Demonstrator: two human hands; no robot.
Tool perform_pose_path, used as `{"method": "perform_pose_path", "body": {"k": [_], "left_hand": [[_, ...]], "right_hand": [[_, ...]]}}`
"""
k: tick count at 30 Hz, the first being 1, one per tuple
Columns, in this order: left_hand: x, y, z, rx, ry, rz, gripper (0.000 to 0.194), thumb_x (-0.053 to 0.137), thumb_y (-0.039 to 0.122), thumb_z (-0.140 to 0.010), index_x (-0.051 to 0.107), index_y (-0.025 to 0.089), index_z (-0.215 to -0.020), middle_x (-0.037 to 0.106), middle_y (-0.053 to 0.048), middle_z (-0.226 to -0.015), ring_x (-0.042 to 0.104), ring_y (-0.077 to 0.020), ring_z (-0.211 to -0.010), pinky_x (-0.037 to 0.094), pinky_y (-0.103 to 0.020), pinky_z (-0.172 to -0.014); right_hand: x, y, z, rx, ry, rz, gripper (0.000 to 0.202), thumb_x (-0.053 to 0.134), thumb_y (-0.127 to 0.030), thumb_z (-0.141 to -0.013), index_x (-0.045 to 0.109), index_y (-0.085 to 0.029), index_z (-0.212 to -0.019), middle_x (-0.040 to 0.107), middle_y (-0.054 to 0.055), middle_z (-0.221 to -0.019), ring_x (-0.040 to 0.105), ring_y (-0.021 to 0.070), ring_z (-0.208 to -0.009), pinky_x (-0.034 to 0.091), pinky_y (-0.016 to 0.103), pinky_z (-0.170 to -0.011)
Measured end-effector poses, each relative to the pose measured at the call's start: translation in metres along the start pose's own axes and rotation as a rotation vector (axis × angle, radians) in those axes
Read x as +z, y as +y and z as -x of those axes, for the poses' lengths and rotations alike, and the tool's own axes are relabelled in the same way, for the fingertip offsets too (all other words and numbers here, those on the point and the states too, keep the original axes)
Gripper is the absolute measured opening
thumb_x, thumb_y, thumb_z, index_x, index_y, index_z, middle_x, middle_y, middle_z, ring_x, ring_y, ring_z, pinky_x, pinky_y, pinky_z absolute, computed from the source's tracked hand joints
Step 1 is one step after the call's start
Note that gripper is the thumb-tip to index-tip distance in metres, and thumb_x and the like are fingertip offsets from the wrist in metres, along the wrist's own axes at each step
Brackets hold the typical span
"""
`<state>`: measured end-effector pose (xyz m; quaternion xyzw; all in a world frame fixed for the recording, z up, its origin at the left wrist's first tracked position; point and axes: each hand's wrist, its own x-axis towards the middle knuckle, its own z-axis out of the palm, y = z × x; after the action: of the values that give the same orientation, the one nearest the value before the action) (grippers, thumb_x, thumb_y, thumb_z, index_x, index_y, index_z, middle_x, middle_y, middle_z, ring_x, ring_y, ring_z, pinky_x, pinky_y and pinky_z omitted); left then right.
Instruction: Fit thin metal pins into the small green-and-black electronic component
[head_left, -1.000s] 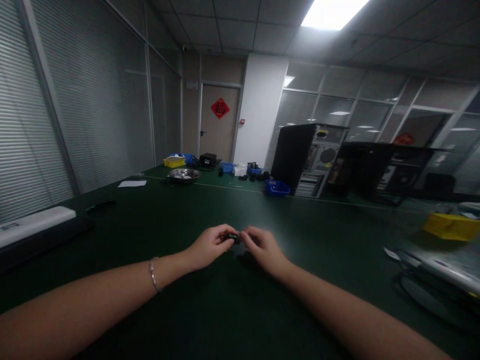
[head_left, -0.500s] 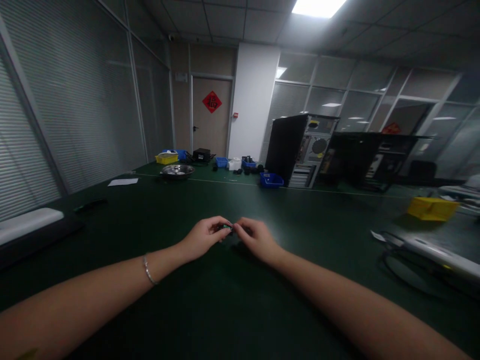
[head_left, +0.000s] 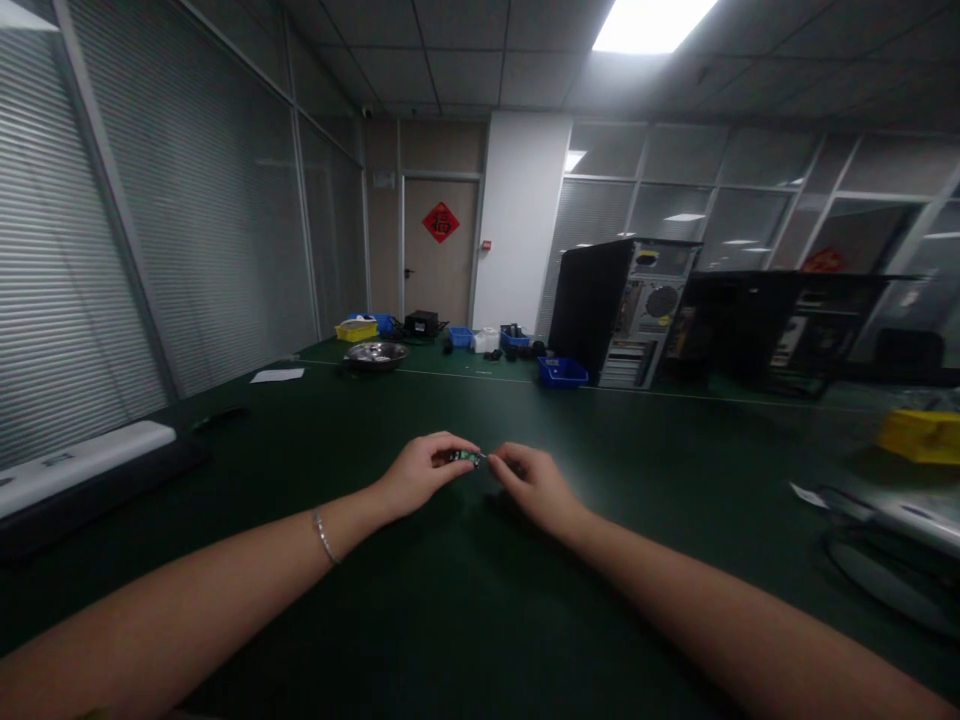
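Just above the dark green tabletop (head_left: 450, 600), my left hand (head_left: 429, 470) pinches a small green circuit board (head_left: 465, 457) between thumb and fingers. The board's right end sticks out towards my other hand. My right hand (head_left: 531, 480) is closed in a pinch at that end, with the tip of something tiny and pale (head_left: 484, 456) between the two hands. Whether this piece is joined to the board, or what it is, I cannot make out. A bracelet (head_left: 325, 537) circles my left wrist.
At the back stand a metal bowl (head_left: 375, 356), a blue bin (head_left: 562, 373) and a black computer case (head_left: 600, 310). A white paper (head_left: 277, 376) and a white-topped device (head_left: 90, 465) lie left. At right are a yellow bin (head_left: 922, 436) and a cable (head_left: 847, 560).
The view has turned slightly left and up, so everything sits further right. My hands have moved a little apart, and more of the green board shows between them.
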<state>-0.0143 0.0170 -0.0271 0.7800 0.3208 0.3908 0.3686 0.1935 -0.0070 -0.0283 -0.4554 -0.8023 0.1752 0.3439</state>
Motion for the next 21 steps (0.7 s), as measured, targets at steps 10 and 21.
{"method": "perform_pose_path", "body": {"k": [10,21], "left_hand": [[0.018,0.002,0.006,-0.070,-0.013,0.116,0.028,0.068,0.020,-0.077,0.068,0.015,-0.105,0.069,-0.009,-0.102,0.065,-0.0189,-0.084,0.052,-0.034,-0.080],[0.015,-0.006,0.005,-0.207,0.064,0.355,0.030,0.073,0.017,-0.073,0.068,0.013,-0.102,0.070,-0.006,-0.087,0.066,-0.0141,-0.075,0.052,-0.032,-0.078]], "right_hand": [[-0.002,-0.007,0.013,0.027,-0.017,0.152,0.032,0.046,-0.043,-0.091,0.064,-0.020,-0.079,0.063,0.001,-0.074,0.053,0.0140,-0.064,0.032,0.024,-0.054],[-0.004,-0.004,0.015,0.054,-0.042,0.170,0.032,0.044,-0.044,-0.092,0.064,-0.021,-0.083,0.063,0.001,-0.074,0.053,0.0133,-0.064,0.030,0.023,-0.052]]}}
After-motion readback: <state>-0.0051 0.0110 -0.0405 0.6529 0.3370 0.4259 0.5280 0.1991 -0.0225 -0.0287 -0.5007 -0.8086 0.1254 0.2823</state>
